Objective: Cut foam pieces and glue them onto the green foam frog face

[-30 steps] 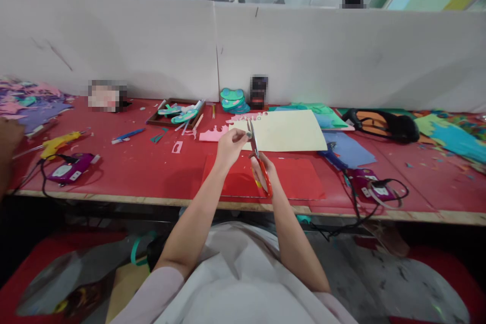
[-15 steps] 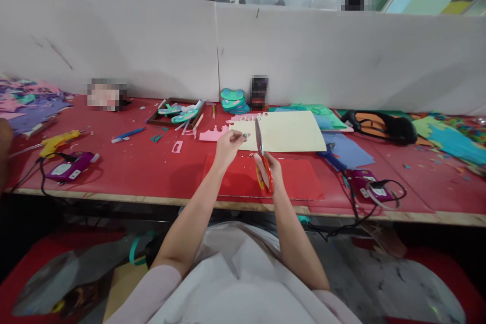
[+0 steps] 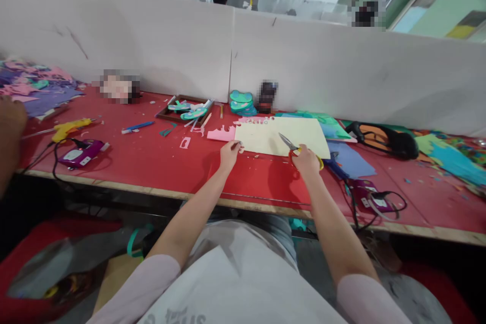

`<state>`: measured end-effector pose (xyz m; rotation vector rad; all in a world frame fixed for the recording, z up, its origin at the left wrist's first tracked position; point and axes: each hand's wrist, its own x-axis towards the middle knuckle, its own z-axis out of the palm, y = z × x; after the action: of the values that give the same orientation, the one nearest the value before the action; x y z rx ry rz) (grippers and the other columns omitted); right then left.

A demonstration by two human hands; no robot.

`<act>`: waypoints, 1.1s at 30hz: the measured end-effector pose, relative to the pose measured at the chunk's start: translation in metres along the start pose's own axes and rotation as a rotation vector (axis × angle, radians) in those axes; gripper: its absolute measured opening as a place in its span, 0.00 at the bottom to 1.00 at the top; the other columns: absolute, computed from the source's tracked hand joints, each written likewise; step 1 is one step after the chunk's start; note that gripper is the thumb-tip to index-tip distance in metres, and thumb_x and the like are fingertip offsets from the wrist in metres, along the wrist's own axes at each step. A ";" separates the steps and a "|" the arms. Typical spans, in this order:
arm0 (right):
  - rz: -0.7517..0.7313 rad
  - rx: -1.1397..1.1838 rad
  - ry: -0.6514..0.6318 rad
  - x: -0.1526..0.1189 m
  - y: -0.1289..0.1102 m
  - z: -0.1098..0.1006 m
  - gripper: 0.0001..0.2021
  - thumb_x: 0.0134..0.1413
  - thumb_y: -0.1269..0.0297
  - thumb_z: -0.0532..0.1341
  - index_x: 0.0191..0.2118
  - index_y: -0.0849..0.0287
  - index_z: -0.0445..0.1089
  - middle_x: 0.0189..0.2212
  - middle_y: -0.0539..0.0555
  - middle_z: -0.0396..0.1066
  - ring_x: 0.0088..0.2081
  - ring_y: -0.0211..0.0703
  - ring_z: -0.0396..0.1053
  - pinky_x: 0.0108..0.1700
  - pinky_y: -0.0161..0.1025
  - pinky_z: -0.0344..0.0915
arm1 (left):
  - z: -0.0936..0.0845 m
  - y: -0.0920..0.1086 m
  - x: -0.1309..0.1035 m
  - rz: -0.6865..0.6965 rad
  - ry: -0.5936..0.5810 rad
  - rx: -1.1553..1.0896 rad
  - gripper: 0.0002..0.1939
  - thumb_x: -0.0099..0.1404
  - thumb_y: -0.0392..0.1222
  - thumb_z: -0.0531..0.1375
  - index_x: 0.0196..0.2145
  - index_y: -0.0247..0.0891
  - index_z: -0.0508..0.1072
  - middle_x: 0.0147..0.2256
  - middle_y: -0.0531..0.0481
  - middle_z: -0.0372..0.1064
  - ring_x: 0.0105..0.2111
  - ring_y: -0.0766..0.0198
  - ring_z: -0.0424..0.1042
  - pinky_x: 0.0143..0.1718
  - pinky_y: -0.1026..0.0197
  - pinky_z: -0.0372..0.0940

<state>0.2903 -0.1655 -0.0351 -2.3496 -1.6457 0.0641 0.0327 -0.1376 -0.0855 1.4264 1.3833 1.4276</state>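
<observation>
In the head view, a red-topped workbench [image 3: 152,149] is backed by a white partition [image 3: 159,50] across the upper frame. At centre, a small piece [image 3: 240,148], too tiny to identify, is pinched in the narrowed fingertips of the left hand [image 3: 230,156]. The scissors [image 3: 289,143] are gripped by their handles in the right hand [image 3: 307,161], right of centre, before the pale yellow sheet [image 3: 261,136]. Since half a second ago, they have been swung rightward, away from the piece; cutting appears paused.
</observation>
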 end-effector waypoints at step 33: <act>-0.309 0.481 -0.142 -0.015 -0.117 0.079 0.10 0.56 0.62 0.60 0.41 0.56 0.75 0.42 0.55 0.73 0.42 0.41 0.69 0.43 0.35 0.62 | -0.008 -0.006 0.002 0.061 -0.091 0.638 0.07 0.61 0.37 0.59 0.35 0.41 0.78 0.39 0.46 0.73 0.40 0.57 0.71 0.42 0.58 0.62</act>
<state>0.1630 -0.1275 -0.0839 -1.7541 -1.7948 0.5130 0.0233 -0.1357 -0.0896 1.9071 1.8431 0.9699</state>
